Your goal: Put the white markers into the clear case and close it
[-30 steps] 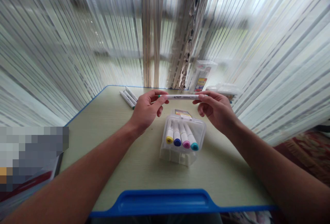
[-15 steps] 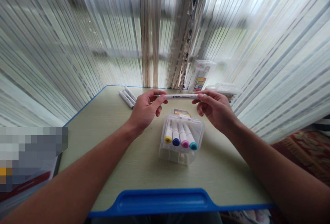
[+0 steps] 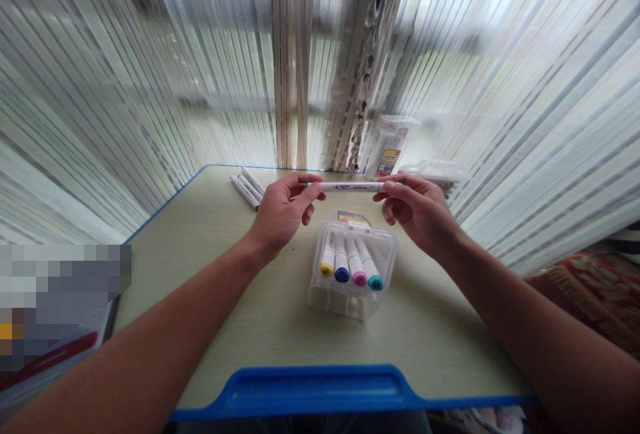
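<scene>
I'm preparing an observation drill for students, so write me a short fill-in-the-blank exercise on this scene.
1. The marker gripped by the left hand and right hand has a mostly ____ barrel.
2. In the clear case, the blue end sits between the yellow end and the ____ one.
3. In the picture, the loose markers lie on the table to the ____ of the case.
Missing words: white; pink; left.

No legible text anywhere.
</scene>
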